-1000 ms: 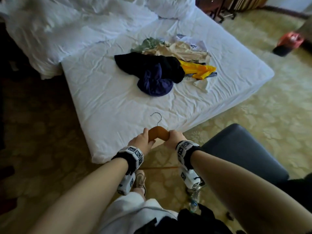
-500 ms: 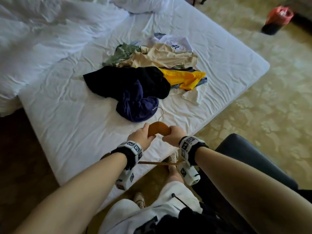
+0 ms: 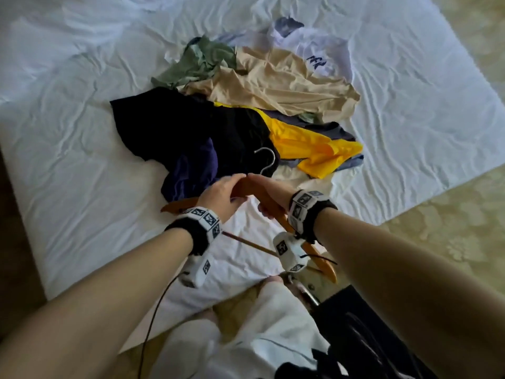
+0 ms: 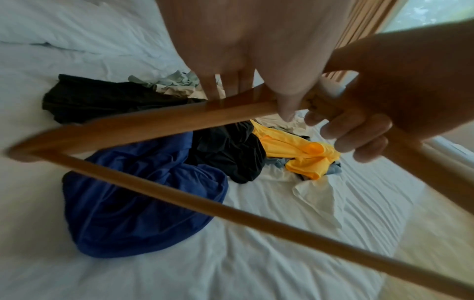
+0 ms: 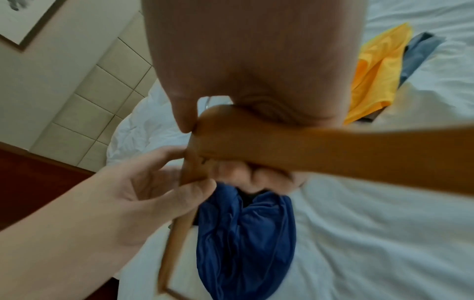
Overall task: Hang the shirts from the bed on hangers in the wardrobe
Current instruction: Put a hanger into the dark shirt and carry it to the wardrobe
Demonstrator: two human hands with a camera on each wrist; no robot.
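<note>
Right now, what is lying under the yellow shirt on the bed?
A grey-blue garment pokes out beneath the yellow shirt, with a dark grey one beside it on the white sheet. How far either extends under the yellow fabric is hidden.

Glossy wooden hanger (image 3: 276, 212), metal hook (image 3: 266, 161); wrinkled cloth sheet (image 3: 82, 165).

We count one wooden hanger (image 3: 247, 187) with one metal hook (image 3: 266, 160), and two hands on it: left (image 3: 222, 199) and right (image 3: 269, 194). On the one bed (image 3: 82, 187) lies one heap of shirts: black (image 3: 177, 124), blue (image 3: 191, 170), yellow (image 3: 308, 147), beige (image 3: 278, 86), green (image 3: 199, 64), white (image 3: 322, 50), and grey (image 3: 333, 132), seven that we can tell apart.
</note>
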